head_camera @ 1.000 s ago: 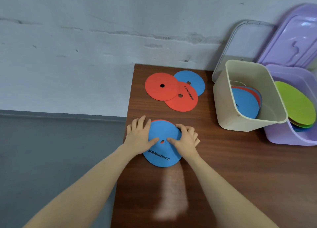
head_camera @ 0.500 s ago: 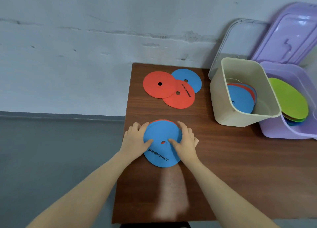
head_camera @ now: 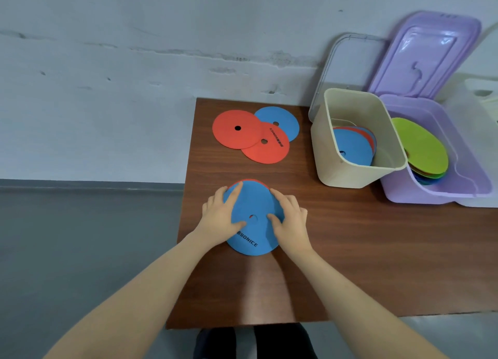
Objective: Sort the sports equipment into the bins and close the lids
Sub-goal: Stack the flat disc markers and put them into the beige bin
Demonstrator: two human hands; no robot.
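Under the blue disc [head_camera: 253, 234], a red disc [head_camera: 249, 181] barely shows.

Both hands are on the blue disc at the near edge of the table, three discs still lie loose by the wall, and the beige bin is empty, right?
Not quite. The head view shows the beige bin already holding discs, a blue one in front. The rest stands: left hand and right hand hold the blue disc, and two red discs and a blue one lie loose by the wall.
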